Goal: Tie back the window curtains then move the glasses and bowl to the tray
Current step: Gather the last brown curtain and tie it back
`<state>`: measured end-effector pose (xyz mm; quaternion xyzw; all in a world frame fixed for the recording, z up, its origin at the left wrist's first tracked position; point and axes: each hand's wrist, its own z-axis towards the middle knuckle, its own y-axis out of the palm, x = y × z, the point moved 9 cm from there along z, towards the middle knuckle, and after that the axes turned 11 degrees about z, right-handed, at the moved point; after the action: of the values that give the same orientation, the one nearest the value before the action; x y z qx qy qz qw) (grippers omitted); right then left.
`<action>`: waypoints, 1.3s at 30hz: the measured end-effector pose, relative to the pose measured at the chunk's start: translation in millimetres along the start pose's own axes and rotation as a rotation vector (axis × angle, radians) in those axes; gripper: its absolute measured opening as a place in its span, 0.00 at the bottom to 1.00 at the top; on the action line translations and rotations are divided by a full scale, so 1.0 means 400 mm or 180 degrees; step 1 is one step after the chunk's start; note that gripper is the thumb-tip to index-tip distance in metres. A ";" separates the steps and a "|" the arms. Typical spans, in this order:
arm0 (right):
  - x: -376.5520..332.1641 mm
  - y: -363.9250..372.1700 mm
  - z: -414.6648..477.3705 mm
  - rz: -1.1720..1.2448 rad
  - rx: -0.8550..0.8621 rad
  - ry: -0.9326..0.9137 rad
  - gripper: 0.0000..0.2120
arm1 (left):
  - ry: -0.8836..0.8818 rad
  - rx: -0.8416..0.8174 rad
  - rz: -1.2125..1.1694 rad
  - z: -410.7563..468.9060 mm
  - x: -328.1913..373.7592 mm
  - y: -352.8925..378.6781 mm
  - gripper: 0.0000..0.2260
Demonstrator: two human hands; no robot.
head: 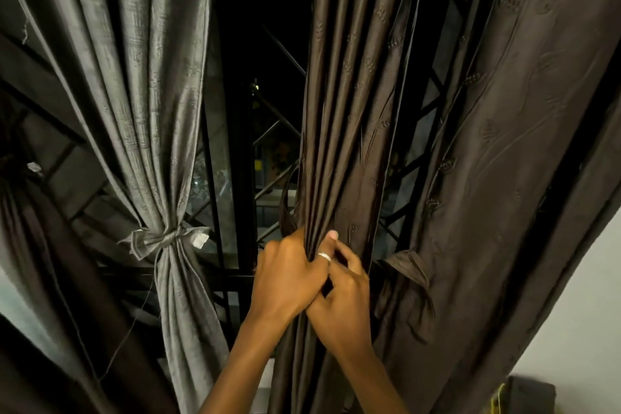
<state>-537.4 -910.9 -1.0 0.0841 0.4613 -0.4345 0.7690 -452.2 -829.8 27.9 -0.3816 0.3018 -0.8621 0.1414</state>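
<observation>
Gripping the middle brown curtain (339,118) at its gathered waist, the left hand (289,276) and right hand (342,299) press together, the fingers of both curled tight into the folds. The curtain hangs lengthwise from the top of the view down past the wrists. Its pleats run nearly upright and narrow where the hands bunch them. A dark fabric strip (285,208) loops out just left of the bunch, above the left hand. A silver ring (324,256) shows on a finger between the hands; I cannot tell whose. To the left, a grey curtain (148,94) is cinched by a knotted grey tie (168,240). To the right, an embroidered brown curtain (524,144) is gathered by a brown tie (411,262). A black window grille (242,178) stands behind.
</observation>
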 end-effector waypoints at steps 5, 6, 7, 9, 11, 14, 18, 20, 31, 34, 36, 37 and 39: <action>-0.024 -0.012 0.021 0.0434 -0.0130 -0.0390 0.19 | -0.0059 0.0026 -0.0021 0.003 -0.023 0.005 0.19; -0.021 -0.015 0.027 0.0599 -0.0133 -0.0458 0.19 | -0.0023 -0.0003 -0.0110 0.003 -0.018 0.004 0.17; -0.010 -0.016 0.033 0.0789 -0.0134 -0.0429 0.18 | 0.0020 -0.0035 -0.0249 0.002 -0.013 0.004 0.14; 0.024 -0.013 0.044 0.1230 -0.0207 -0.0168 0.16 | 0.0157 -0.0185 -0.0554 0.000 0.003 0.011 0.10; 0.047 -0.004 0.049 0.1859 -0.0387 0.0099 0.19 | 0.0281 -0.0366 -0.0793 -0.006 0.015 0.023 0.12; 0.052 0.010 0.056 0.2670 -0.0617 0.0477 0.29 | 0.0331 -0.0533 -0.1046 -0.013 0.020 0.031 0.15; 0.028 0.025 0.076 0.2154 -0.0958 0.0468 0.35 | 0.0577 -0.0756 -0.0741 -0.016 0.018 0.053 0.14; 0.024 0.026 0.088 0.1870 -0.0821 0.0544 0.34 | 0.0533 -0.1009 -0.0696 -0.021 0.015 0.071 0.20; 0.106 -0.034 0.110 0.1436 0.0156 0.1369 0.10 | 0.0800 -0.1494 0.0052 -0.038 -0.005 0.058 0.28; 0.132 -0.040 0.102 0.1493 0.0129 0.1666 0.12 | 0.0418 0.0004 0.0139 0.001 -0.016 -0.056 0.16; 0.132 -0.040 0.102 0.1501 0.0119 0.1627 0.10 | 0.0054 0.0693 0.0458 0.013 -0.022 -0.111 0.17; 0.129 -0.040 0.101 0.1466 0.0089 0.1604 0.08 | -0.0076 0.0802 0.0603 0.021 -0.026 -0.119 0.20; 0.124 -0.039 0.099 0.1375 0.0040 0.1609 0.06 | -0.0175 0.0685 0.0676 0.044 -0.032 -0.115 0.26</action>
<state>-514.1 -970.7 -13.4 0.2898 0.6063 -0.2297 0.7040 -431.4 -795.2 58.7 -0.3536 0.2423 -0.8589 0.2802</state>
